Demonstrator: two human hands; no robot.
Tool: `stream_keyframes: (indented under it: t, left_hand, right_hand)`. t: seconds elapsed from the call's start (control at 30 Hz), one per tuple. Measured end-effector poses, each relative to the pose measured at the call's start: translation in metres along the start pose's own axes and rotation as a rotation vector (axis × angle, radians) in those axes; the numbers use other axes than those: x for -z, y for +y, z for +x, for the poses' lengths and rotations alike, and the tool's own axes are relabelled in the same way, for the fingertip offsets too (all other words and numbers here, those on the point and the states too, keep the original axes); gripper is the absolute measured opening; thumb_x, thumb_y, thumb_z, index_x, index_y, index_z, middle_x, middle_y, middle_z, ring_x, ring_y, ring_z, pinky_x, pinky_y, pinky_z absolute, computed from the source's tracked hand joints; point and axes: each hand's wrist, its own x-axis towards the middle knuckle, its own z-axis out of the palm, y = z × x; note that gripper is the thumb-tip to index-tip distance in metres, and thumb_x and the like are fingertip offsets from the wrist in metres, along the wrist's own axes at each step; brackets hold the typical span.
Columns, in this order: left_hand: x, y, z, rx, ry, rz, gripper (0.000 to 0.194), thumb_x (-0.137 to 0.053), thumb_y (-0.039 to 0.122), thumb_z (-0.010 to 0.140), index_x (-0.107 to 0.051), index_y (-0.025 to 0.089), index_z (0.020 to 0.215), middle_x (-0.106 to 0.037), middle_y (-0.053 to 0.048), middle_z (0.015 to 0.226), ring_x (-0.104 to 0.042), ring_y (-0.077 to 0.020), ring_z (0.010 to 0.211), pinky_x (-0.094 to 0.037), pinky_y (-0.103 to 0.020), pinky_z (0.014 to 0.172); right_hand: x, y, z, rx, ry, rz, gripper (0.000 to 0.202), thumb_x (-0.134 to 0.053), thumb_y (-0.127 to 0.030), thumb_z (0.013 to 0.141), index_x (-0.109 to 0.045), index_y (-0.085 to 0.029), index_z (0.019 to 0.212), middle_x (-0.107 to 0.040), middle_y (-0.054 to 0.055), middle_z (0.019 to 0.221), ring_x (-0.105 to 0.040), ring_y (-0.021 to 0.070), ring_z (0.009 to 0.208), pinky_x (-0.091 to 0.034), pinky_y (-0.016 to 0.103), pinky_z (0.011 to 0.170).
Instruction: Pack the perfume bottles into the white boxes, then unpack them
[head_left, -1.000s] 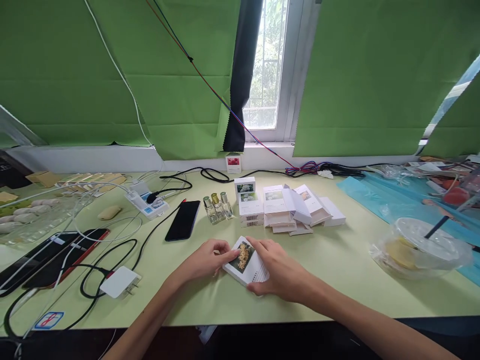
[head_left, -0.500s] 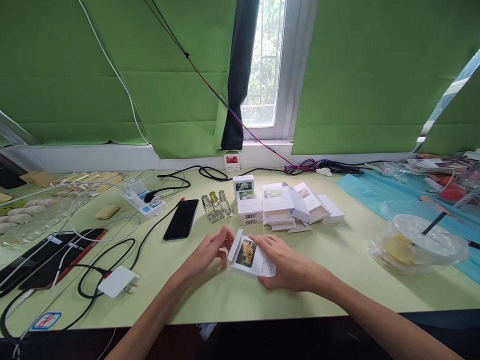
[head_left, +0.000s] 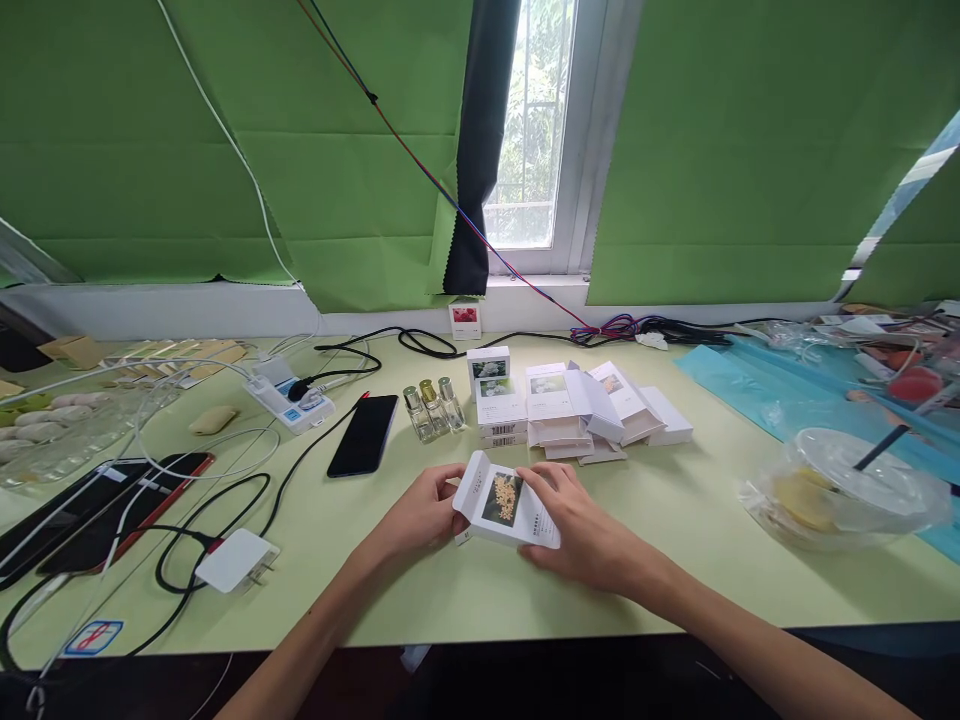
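Observation:
My right hand [head_left: 574, 515] grips a small white cardboard box [head_left: 536, 520] from its right side, thumb below and fingers over the top. A picture of yellow-orange flowers is printed on the box. Its end flap [head_left: 472, 482] stands up at the left. At that open end, my left hand [head_left: 426, 508] has its fingers curled in against the box's flaps, the fingertips partly hidden behind the raised one. A small white flap edge shows just under the left fingers. Beyond my hands stand three small glass bottles [head_left: 433, 412] with greenish and gold caps.
Several white boxes [head_left: 499, 408] are stacked behind my hands, with flattened ones [head_left: 600, 408] beside them. A black phone [head_left: 363, 435], a power strip [head_left: 289, 400], a white charger [head_left: 238, 562] and cables lie left. A bagged lidded cup [head_left: 832, 485] stands right.
The box has tilted and its end flap now leans open toward me, showing its printed face. My left hand has closed in on the flap end. My right hand keeps its grip.

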Motion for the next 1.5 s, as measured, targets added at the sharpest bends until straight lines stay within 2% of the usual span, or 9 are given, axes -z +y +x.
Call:
stream_keyframes:
  t: [0.23,0.53,0.7,1.07,1.13,1.2,1.33,1.4,1.5]
  left_hand:
    - [0.005,0.014,0.002,0.136,-0.069,0.143,0.05,-0.051,0.019,0.059,-0.071,0.013,0.105,-0.063,0.003,0.059,-0.04,-0.0069,0.035,-0.027,-0.02,0.038]
    - [-0.002,0.011,0.003,-0.202,0.14,0.291,0.025,-0.067,0.027,0.067,-0.067,0.015,0.09,-0.074,-0.006,0.085,-0.068,-0.0238,0.079,-0.048,-0.027,0.065]
    - [0.018,0.003,-0.004,-0.076,0.325,0.438,0.032,-0.062,0.04,0.071,-0.065,0.016,0.093,-0.061,0.002,0.052,-0.053,-0.0177,0.054,-0.035,-0.026,0.056]
    - [0.068,-0.018,-0.042,0.051,0.55,0.898,0.036,-0.05,0.038,0.087,-0.065,0.02,0.113,-0.071,-0.004,0.072,-0.066,-0.0257,0.069,-0.043,-0.03,0.064]
    - [0.062,-0.014,-0.049,0.002,0.701,1.015,0.034,-0.043,0.032,0.092,-0.067,0.018,0.113,-0.075,-0.011,0.094,-0.069,-0.0287,0.079,-0.048,-0.035,0.068]
    - [0.045,-0.005,-0.054,-0.213,0.782,1.063,0.035,-0.043,0.035,0.097,-0.068,0.018,0.115,-0.073,-0.014,0.109,-0.07,-0.0318,0.095,-0.054,-0.039,0.077]
    - [-0.008,0.015,-0.052,-0.828,0.505,1.121,0.048,-0.06,0.042,0.097,-0.055,0.023,0.142,-0.061,-0.012,0.145,-0.054,-0.0348,0.138,-0.044,-0.052,0.115]
    - [-0.029,0.021,-0.044,-0.939,0.388,1.138,0.053,-0.06,0.031,0.1,-0.047,0.023,0.15,-0.06,-0.011,0.148,-0.05,-0.0326,0.143,-0.035,-0.056,0.123]
    - [-0.043,0.024,-0.032,-0.97,0.386,0.992,0.045,-0.05,0.017,0.102,-0.05,0.025,0.147,-0.071,-0.007,0.133,-0.065,-0.0254,0.127,-0.038,-0.055,0.122]
  right_hand:
    - [0.003,0.007,-0.001,0.053,-0.01,0.051,0.086,-0.074,-0.023,0.079,-0.037,-0.021,0.156,-0.047,0.013,0.152,-0.035,0.0326,0.144,-0.038,0.05,0.12]
    - [0.002,0.014,-0.006,0.089,-0.02,-0.185,0.085,-0.076,-0.031,0.085,-0.037,-0.016,0.159,-0.04,0.016,0.163,-0.033,0.0374,0.149,-0.034,0.056,0.123]
    - [0.008,0.025,-0.014,0.123,0.022,-0.271,0.077,-0.07,-0.032,0.09,-0.038,-0.018,0.159,-0.039,0.017,0.164,-0.038,0.0379,0.148,-0.039,0.058,0.12]
    - [0.016,0.039,-0.029,0.027,0.031,-0.14,0.089,-0.077,-0.03,0.082,-0.034,-0.027,0.16,-0.042,0.015,0.158,-0.038,0.0355,0.147,-0.042,0.054,0.118]
    - [0.021,0.038,-0.031,0.02,0.063,-0.086,0.088,-0.078,-0.028,0.08,-0.038,-0.026,0.158,-0.046,0.014,0.155,-0.044,0.034,0.143,-0.044,0.052,0.117]
    - [0.025,0.033,-0.032,0.021,0.119,-0.034,0.083,-0.079,-0.029,0.08,-0.043,-0.025,0.154,-0.052,0.014,0.15,-0.05,0.0329,0.138,-0.046,0.051,0.114]
    - [0.034,0.018,-0.032,0.079,0.245,0.029,0.067,-0.079,-0.039,0.083,-0.054,-0.025,0.144,-0.063,0.013,0.14,-0.059,0.0325,0.128,-0.053,0.05,0.106]
    - [0.037,0.01,-0.032,0.117,0.291,0.023,0.062,-0.079,-0.043,0.083,-0.059,-0.025,0.139,-0.066,0.013,0.138,-0.061,0.033,0.127,-0.053,0.051,0.106]
    - [0.045,0.004,-0.038,0.204,0.296,-0.049,0.064,-0.082,-0.043,0.083,-0.06,-0.026,0.14,-0.062,0.013,0.145,-0.057,0.0345,0.134,-0.051,0.054,0.109]
